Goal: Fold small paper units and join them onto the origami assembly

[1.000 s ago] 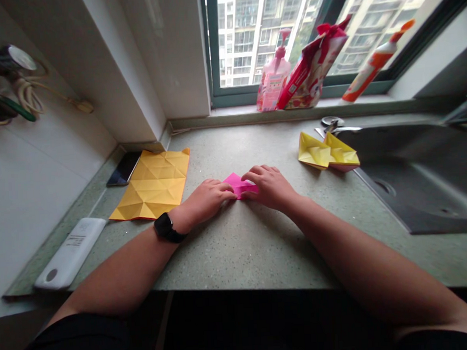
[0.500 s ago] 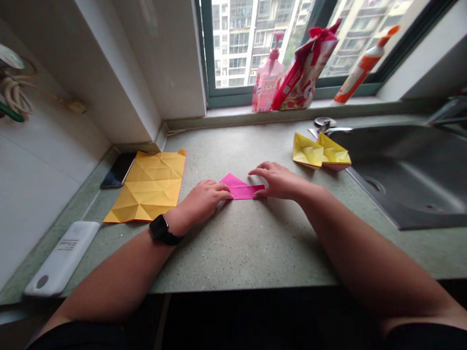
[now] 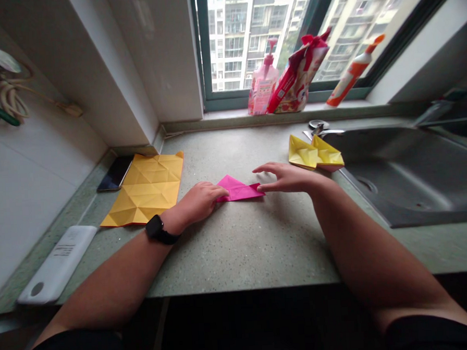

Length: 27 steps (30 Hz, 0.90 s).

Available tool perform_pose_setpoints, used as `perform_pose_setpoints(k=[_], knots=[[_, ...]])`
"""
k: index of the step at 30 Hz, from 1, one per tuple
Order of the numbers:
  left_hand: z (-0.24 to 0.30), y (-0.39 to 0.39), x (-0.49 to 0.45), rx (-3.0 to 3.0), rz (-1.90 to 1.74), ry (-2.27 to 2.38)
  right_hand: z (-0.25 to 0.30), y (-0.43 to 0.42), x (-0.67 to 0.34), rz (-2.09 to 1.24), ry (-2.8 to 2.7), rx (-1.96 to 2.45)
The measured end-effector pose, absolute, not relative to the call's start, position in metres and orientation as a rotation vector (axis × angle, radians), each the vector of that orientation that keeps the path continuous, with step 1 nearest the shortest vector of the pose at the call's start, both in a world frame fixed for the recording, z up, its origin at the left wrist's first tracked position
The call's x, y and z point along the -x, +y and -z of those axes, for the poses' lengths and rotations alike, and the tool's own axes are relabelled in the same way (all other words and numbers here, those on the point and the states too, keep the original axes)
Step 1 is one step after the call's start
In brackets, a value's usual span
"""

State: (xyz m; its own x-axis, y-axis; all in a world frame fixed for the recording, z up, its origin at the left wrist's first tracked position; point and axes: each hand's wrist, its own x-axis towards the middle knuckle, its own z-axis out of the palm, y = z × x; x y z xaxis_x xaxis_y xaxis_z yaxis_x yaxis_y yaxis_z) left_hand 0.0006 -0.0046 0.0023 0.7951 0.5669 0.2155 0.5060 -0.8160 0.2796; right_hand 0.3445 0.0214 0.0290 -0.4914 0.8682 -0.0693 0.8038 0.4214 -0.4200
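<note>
The left hand (image 3: 198,202) lies with its fingers together and slightly curled, pressing on the left end of the pink folded paper (image 3: 238,189), not pinching it. The right hand (image 3: 284,177) is open, its fingertips (image 3: 262,190) at the paper's right tip. The paper lies flat near the middle of the tabletop (image 3: 241,253). A black watch (image 3: 156,227) circles the left wrist. Left of the hands lies a creased yellow sheet (image 3: 144,190), with a phone (image 3: 115,173) just beyond it and a white remote (image 3: 58,265) at lower left. To the right, folded yellow paper (image 3: 314,152) sits beside scissors (image 3: 317,126) and a steel sink (image 3: 409,181). A pink pump bottle (image 3: 262,84), a red bag (image 3: 296,75) and an orange tube (image 3: 349,72) stand on the windowsill at upper right.
</note>
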Motion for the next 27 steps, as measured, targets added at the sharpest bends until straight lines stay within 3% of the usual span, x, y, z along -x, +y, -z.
perform_pose_setpoints(k=[6, 16, 19, 27], knots=[[-0.004, -0.005, -0.001, -2.774, -0.445, 0.78, -0.04, 0.02, -0.334, -0.345, -2.336, 1.375], [-0.001, -0.003, 0.0, -2.744, -0.464, 0.772, -0.002, 0.034, -0.356, -0.348, -2.567, 1.601], [-0.002, -0.003, 0.0, -2.722, -0.473, 0.755, -0.01, 0.035, -0.362, -0.411, -2.536, 1.541], [0.0, -0.003, -0.001, -2.71, -0.508, 0.758, -0.024, 0.013, -0.3, -0.106, -2.331, 1.258]])
